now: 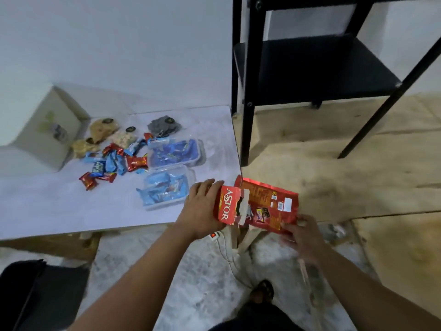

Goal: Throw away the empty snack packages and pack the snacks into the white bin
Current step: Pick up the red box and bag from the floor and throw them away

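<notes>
Right hand [301, 235] grips flattened red package [274, 209]; left hand [202, 209] clasps Astor box [228, 205].

**A white table, a black shelf, a worn floor**

A plain white wall [114, 44] fills the upper left, evenly and dimly lit, with a cool bluish cast. Against it stands a low white table [59, 206], its top slightly scuffed, its right edge just beside a black metal shelving unit [310, 68]. The unit's flat black shelf sits above the floor on thin square legs, one brace running diagonally at the right. The floor [334, 151] is a rough, tan, mottled surface near the shelf and turns grey and speckled [191, 271] nearer the camera. A dark, blurred object [35, 295] sits at the lower left corner.
</notes>
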